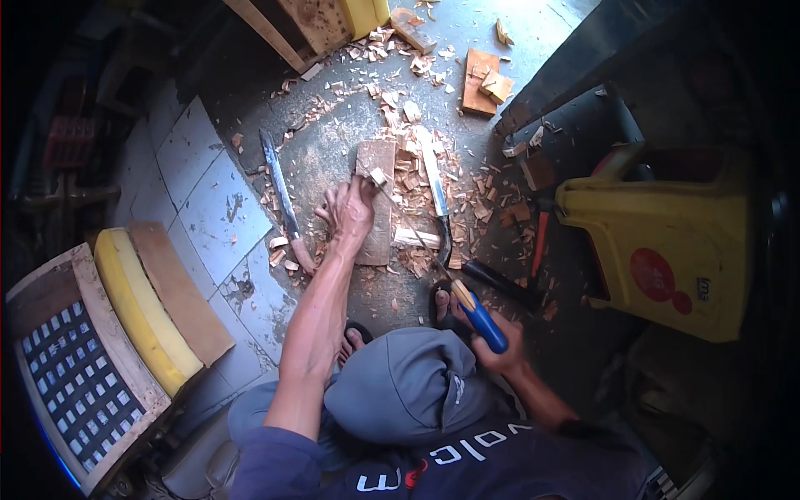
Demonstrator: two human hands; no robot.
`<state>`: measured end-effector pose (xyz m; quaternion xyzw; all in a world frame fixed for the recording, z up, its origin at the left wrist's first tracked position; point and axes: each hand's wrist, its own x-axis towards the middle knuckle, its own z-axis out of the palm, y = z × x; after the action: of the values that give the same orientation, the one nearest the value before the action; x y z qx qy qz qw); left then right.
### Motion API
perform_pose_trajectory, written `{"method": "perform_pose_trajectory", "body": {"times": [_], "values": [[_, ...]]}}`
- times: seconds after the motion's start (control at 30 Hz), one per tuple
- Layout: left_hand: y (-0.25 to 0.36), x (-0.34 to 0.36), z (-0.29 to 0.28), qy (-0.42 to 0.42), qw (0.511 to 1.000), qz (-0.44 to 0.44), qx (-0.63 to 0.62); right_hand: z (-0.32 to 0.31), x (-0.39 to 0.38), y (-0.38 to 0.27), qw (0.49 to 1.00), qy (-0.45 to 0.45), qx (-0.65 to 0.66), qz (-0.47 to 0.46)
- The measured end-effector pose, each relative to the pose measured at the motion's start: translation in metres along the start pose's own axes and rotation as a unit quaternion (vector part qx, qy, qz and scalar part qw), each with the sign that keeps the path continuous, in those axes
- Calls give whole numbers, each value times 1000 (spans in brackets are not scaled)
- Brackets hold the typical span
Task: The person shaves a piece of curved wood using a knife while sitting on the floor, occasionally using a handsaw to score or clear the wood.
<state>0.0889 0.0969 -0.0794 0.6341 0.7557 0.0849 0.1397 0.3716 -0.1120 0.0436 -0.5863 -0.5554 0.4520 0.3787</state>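
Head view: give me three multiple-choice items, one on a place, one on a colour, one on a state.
1. Where is the wood block?
A. On the floor among chips
B. On the yellow stool
C. In the right hand

2. What colour is the handle in the right hand?
A. Red
B. Blue
C. Green

3. What is the left hand doing?
A. Hanging free
B. Pressing a small piece on the block
C. Gripping the long knife

Answers: 1 A, chips lie all round it. 2 B, the blue handle sticks out of the fist. 3 B, its fingers pinch the small piece.
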Motion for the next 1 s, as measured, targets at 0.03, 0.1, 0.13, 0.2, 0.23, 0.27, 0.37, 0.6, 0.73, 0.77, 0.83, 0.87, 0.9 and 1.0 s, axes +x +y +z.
{"method": "perform_pose_trajectory", "body": {"times": [0.03,0.1,0.13,0.2,0.23,0.27,0.37,0.6,0.73,0.77,0.83,0.87,0.9,1.0], "values": [[2,3,-1,14,1000,8,3,0,3,2,1000,-3,13,7],[7,-4,-1,-35,999,4,-15,10,19,8,999,-31,13,42],[6,1,2,-25,999,15,-14,26,44,17,997,-52,3,51],[2,-5,17,-17,999,27,-15,48,83,11,1000,3,-20,12],[6,-7,9,-60,998,0,19,44,82,0,990,-75,-48,112],[4,-3,6,-35,999,5,23,34,68,4,994,-61,-40,76],[0,-10,9,-6,999,18,36,-1,1,15,999,-35,-32,1],[-7,5,11,-45,998,35,1,54,84,5,998,-27,-1,51],[-2,-3,3,-33,999,20,19,5,9,8,999,-38,-10,13],[2,-8,5,-33,999,14,11,1,-1,4,999,-31,-11,7],[-4,-3,0,-37,999,22,15,21,19,14,998,-39,14,51],[-4,-5,0,-45,999,25,12,32,30,16,996,-44,24,77],[-2,-5,-1,-44,999,26,9,50,61,12,1000,-15,17,15],[-1,3,17,-22,996,76,-27,83,135,4,999,42,9,10]]}}
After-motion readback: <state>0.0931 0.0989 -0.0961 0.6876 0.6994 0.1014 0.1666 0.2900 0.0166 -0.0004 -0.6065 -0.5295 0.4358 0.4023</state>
